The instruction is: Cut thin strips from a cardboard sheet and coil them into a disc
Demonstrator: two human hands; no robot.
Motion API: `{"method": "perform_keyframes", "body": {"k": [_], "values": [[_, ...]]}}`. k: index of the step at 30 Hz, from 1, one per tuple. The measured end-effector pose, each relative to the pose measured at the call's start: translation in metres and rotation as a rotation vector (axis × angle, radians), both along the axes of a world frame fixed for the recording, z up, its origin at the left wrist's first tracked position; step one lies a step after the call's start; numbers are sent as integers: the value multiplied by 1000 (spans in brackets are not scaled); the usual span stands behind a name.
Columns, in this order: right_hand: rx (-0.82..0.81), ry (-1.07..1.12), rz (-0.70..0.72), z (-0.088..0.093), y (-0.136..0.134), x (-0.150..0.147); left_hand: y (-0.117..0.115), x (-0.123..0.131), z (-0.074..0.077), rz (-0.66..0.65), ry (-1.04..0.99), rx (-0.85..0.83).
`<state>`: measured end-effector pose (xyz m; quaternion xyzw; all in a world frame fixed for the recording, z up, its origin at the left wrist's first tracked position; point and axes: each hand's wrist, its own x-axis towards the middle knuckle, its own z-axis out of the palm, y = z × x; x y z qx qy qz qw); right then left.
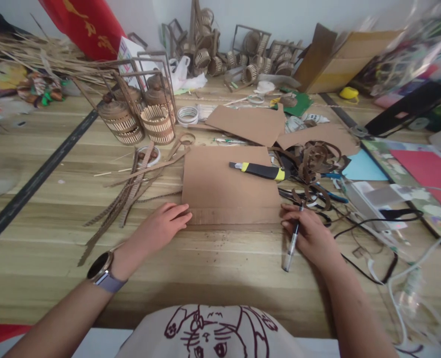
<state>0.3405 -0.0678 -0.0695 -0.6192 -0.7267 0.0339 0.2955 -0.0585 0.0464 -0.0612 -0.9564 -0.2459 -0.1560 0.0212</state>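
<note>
A brown cardboard sheet (220,184) lies flat on the wooden table (205,268) in front of me, with a narrow cardboard strip (235,216) along its near edge. My left hand (160,226) rests flat, fingers stretched out, touching the strip's left end. My right hand (309,233) is at the strip's right end, fingers closed round a pen (293,243) whose tip points away from me. A yellow and black utility knife (261,170) lies on the sheet's far right part.
Loose cardboard strips (131,194) lie left of the sheet. Small cardboard lanterns in frames (138,112) stand behind them, near tape rolls (187,115). More cardboard pieces (250,124), curled offcuts (317,159), scissors, cables (373,223) and coloured paper (425,169) crowd the right.
</note>
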Motion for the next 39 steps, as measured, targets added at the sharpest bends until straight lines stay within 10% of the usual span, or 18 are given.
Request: {"method": "perform_keyframes", "body": {"k": [39], "values": [[-27,10,-21,1,-1,-3,1,4,12,-53,83,-7]]}}
